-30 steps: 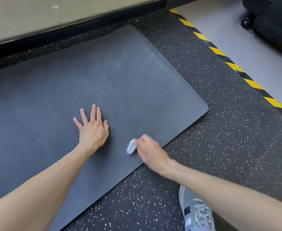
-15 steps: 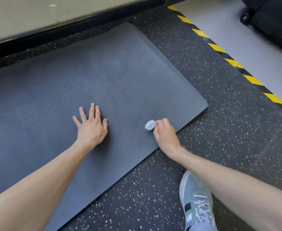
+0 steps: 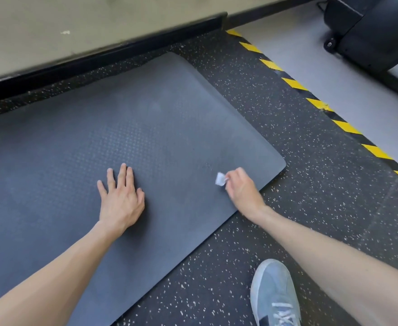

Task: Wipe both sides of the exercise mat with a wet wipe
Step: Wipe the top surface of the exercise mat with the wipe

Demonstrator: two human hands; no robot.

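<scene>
Pinching the small soft wet wipe [image 3: 220,179] in my right hand [image 3: 241,190], I flatten my open left hand [image 3: 120,198] on the light, floppy mat [image 3: 146,128]; to turn it I would grip the corner beyond my right hand.

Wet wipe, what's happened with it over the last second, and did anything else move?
The right hand slid the wet wipe across the exercise mat, rightward and away from the person, toward the mat's right end corner. Its grip on the wipe never let go. The left hand stayed flat on the mat, and the mat lay flat with the same side up.
</scene>
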